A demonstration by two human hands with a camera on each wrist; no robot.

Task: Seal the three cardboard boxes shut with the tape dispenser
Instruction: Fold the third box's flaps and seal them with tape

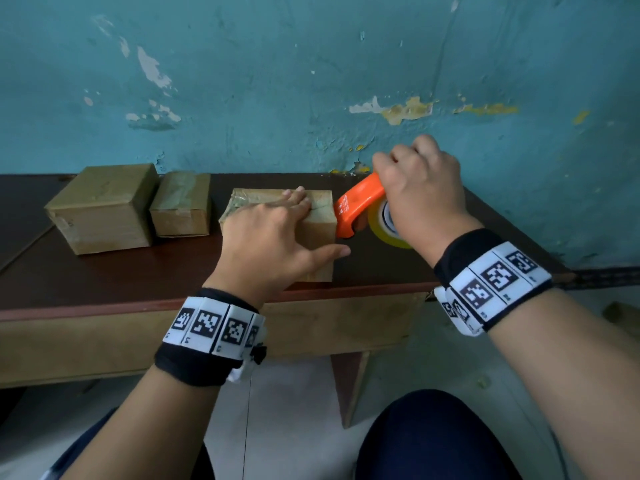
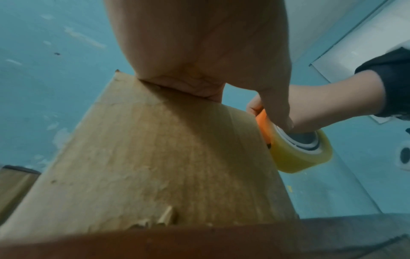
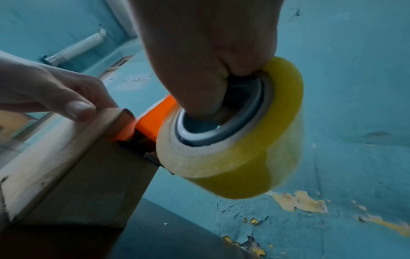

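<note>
Three cardboard boxes stand on the dark brown table (image 1: pixel 138 271). My left hand (image 1: pixel 273 233) lies flat with straight fingers on top of the right box (image 1: pixel 317 233), its thumb stretched along the box's near right edge. My right hand (image 1: pixel 420 188) grips the orange tape dispenser (image 1: pixel 358 206), fingers hooked into the core of its yellow tape roll (image 3: pixel 233 140). The dispenser's front end touches the right box's upper right edge (image 3: pixel 126 129). The middle box (image 1: pixel 181 206) carries tape across its top. The left box (image 1: pixel 104 209) is the largest.
A peeling teal wall (image 1: pixel 311 81) rises directly behind the table. The table's front edge (image 1: pixel 104 308) runs just under my wrists, and my knee (image 1: pixel 433 438) is below it. Bare tabletop lies right of the dispenser.
</note>
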